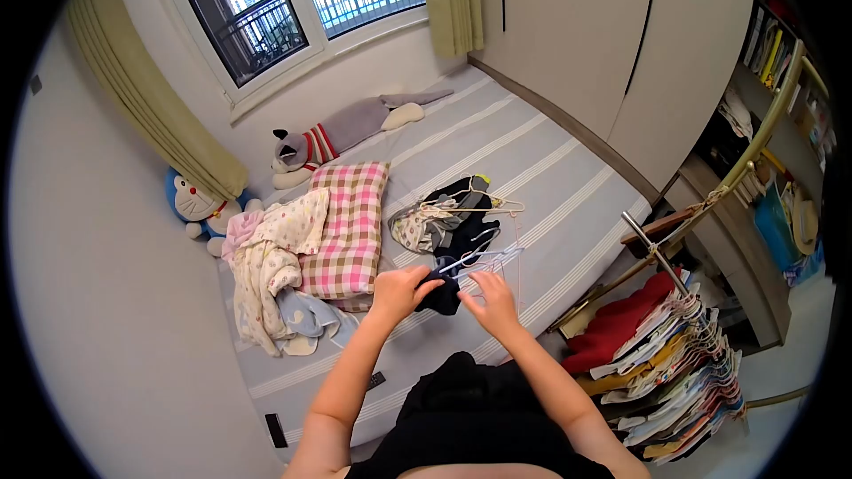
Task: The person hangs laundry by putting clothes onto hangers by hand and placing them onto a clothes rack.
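Observation:
Dark cloth (438, 295) hangs from my left hand (402, 293), whose fingers are closed on its upper left part. A pale blue hanger (484, 257) reaches over the cloth from the right. My right hand (489, 302) is beside the cloth's right edge, with thumb and forefinger apart near the hanger; whether it touches the hanger is too small to tell. Just beyond both hands, a pile of dark and patterned clothes (453, 213) lies on the striped bed (555, 204), with several hangers among them.
A checked pillow (351, 235) and crumpled patterned cloth (271, 275) lie to the left. Plush toys (351, 129) rest by the window wall. A rail at right holds many hung clothes (666, 364). A phone-like black object (276, 430) is on the bed's near left edge.

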`<state>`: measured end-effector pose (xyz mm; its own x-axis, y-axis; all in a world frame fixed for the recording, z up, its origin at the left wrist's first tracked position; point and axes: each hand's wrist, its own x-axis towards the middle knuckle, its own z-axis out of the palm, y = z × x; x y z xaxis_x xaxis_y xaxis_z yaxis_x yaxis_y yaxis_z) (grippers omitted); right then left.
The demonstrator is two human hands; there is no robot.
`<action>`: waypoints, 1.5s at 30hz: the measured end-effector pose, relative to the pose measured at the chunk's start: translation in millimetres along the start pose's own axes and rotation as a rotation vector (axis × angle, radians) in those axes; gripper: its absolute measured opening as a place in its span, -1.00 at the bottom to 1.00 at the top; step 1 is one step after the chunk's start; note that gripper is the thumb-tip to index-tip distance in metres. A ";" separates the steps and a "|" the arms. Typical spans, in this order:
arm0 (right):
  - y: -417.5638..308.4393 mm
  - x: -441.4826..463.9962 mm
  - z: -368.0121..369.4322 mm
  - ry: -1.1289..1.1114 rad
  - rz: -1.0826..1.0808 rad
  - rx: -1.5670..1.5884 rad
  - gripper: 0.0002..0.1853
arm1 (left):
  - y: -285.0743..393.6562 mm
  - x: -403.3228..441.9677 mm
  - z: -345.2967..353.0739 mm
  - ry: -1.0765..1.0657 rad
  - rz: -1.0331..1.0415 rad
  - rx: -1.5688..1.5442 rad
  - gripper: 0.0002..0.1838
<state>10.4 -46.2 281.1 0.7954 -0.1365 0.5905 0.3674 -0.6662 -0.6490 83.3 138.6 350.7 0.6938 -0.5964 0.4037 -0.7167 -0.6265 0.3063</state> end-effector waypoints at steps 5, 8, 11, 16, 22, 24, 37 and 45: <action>-9.8 3.0 19.2 -0.134 -0.079 0.037 -0.53 | 1.0 -10.0 13.3 -0.031 -0.037 -0.132 -0.68; -19.2 -5.5 23.9 -0.202 0.071 0.236 -0.55 | -0.3 -14.2 8.4 -0.068 -0.133 -0.195 -0.71; -3.6 -23.2 27.8 -0.336 -0.085 0.208 -0.63 | -7.4 -18.0 2.8 -0.046 -0.205 -0.232 -0.72; 36.6 -61.7 7.0 -0.554 -0.230 -0.046 -0.72 | -44.0 -32.5 -11.7 0.114 -0.295 -0.362 -0.74; 75.9 -45.0 -53.9 -0.428 -0.209 -0.265 -0.82 | -51.7 -56.3 -19.0 -0.015 -0.019 -0.264 -0.74; 73.8 -38.1 -64.3 -0.413 -0.241 -0.297 -0.84 | -50.8 -53.9 -20.1 -0.050 0.063 -0.134 -0.73; 24.2 -48.1 -89.9 -0.143 0.081 -0.009 -0.72 | -12.8 -4.9 58.0 -0.016 0.393 -0.313 -0.71; 39.4 -102.5 -119.2 0.030 0.786 0.482 -0.86 | 63.9 37.5 156.0 -0.044 0.276 -0.366 -0.73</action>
<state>-114.2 -145.9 252.2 0.8906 -0.4442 -0.0973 -0.1070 0.0032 -0.9943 74.4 -2.1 251.0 0.4696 -0.7420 0.4784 -0.8474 -0.2268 0.4802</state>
